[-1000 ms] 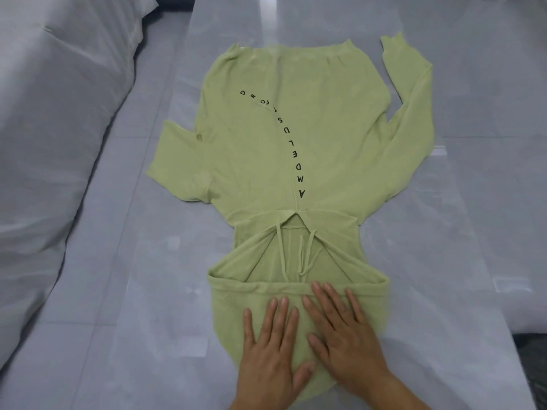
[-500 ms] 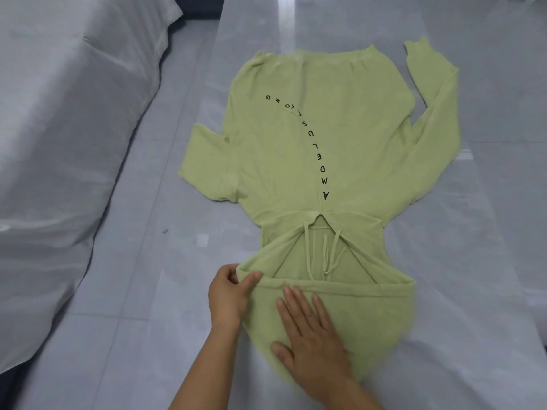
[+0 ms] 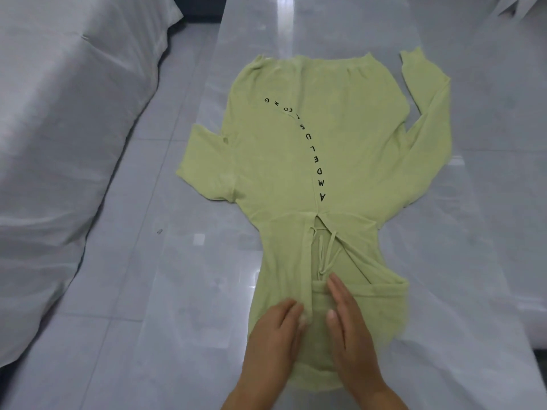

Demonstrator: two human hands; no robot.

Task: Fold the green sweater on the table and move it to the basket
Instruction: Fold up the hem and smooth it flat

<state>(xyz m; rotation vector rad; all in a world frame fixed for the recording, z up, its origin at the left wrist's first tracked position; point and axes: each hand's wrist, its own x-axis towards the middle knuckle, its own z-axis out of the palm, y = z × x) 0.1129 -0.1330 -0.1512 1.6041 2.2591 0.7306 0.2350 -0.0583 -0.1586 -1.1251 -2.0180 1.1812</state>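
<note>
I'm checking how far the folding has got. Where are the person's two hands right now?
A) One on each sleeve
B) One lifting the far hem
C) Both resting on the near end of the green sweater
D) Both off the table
C: the left hand and the right hand both lie side by side on the hood end of the green sweater, nearest the camera, with both sleeves untouched.

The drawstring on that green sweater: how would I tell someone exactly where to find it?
Start at the long glossy table and the green sweater spread flat on it. Follow the curved line of black letters toward the person; just past it the fabric splits open. The drawstring hangs in that gap, two thin green cords, the only narrow strands there, ending just beyond the right hand.
</note>
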